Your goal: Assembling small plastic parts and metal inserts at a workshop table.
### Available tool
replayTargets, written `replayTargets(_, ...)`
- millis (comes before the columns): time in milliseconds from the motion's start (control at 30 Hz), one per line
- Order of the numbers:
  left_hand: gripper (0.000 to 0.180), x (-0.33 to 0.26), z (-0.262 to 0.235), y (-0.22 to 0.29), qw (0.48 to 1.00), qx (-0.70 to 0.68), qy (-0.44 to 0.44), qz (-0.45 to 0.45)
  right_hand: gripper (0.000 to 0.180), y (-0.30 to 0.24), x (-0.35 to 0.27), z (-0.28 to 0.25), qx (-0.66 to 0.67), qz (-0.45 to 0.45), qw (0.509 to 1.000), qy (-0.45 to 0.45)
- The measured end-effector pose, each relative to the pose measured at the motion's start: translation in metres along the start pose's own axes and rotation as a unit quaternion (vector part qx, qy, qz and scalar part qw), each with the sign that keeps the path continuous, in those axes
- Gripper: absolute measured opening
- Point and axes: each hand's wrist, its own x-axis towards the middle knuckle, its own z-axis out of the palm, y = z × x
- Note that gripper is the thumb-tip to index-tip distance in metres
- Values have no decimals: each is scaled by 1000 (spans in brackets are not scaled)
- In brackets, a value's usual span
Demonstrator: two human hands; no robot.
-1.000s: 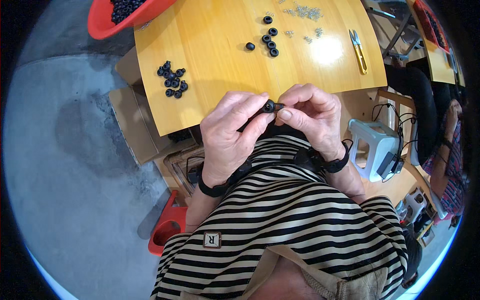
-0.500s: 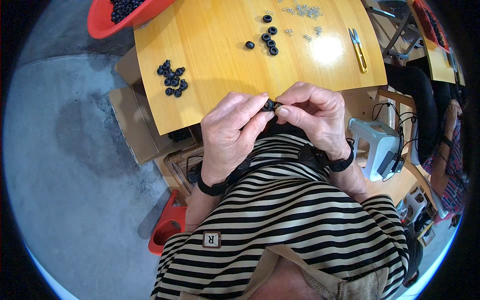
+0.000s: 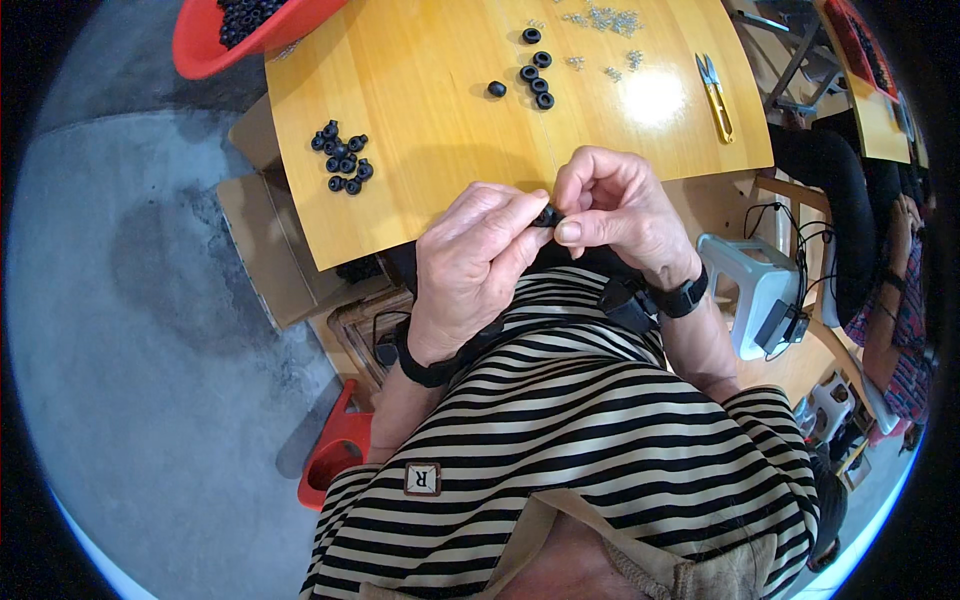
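Between the thumb and fingertips of my left hand (image 3: 480, 250) a small round black cord lock (image 3: 547, 216) is pinched, partly hidden by the fingers. My right hand (image 3: 620, 215) is closed at its right side, thumb and forefinger against the small black part. Both hands are just off the table's near edge, in front of my striped top. On the table to the left lies a cluster of black cord locks (image 3: 342, 160) with knobs sticking out. Farther off are several hollow black barrels (image 3: 530, 73) and a lone black piece (image 3: 497, 89).
Tiny silver springs (image 3: 612, 20) are scattered at the far side of the wooden table (image 3: 420, 110). Yellow-handled thread snips (image 3: 716, 100) lie at the right. A red basin (image 3: 200, 45) of black parts stands far left. A pale stool (image 3: 755, 290) and another person's arm (image 3: 890, 310) are at right.
Both hands have shifted slightly right. My right fingers have drawn up closer against the cord lock, covering the small black part that showed between the hands.
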Motion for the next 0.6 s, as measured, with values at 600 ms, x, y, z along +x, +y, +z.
replayTargets(600, 39, -2, 5, -2, 999, -4, 16, 49, 21, 33, 13, 7, 142, -42, 984, -95)
